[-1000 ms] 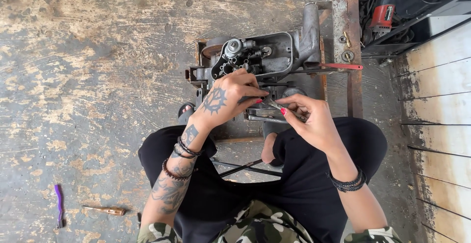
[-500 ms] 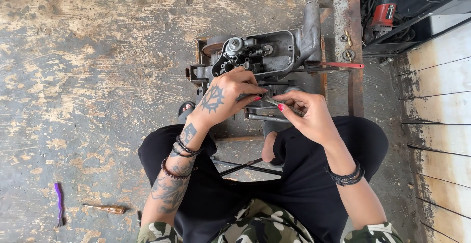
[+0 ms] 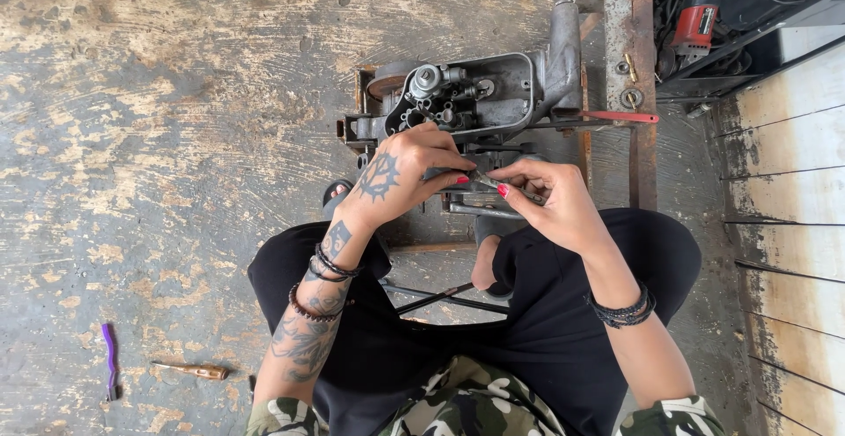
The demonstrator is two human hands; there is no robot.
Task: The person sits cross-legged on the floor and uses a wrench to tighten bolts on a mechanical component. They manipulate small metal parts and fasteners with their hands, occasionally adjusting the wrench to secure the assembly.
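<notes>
Head view shows my left hand [image 3: 400,176] and right hand [image 3: 550,203] both pinched on a thin metal tool [image 3: 493,183] just below the grey engine block [image 3: 475,97].

Grey engine block [image 3: 493,97], red-nailed hands
Left of the block I see a purple tool [image 3: 109,361] on mottled grey-tan floor [image 3: 176,93]; camouflage sleeves [image 3: 282,417], black trousers [image 3: 563,313].

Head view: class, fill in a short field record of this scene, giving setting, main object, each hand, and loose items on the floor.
Setting: worn concrete floor, person seated
Main object: grey engine block on a rusty metal stand
Left hand: pinching a small metal part in front of the engine
Right hand: fingertips on the same part
Floor items: purple tool, wooden-handled screwdriver
Background: red power tool
</notes>
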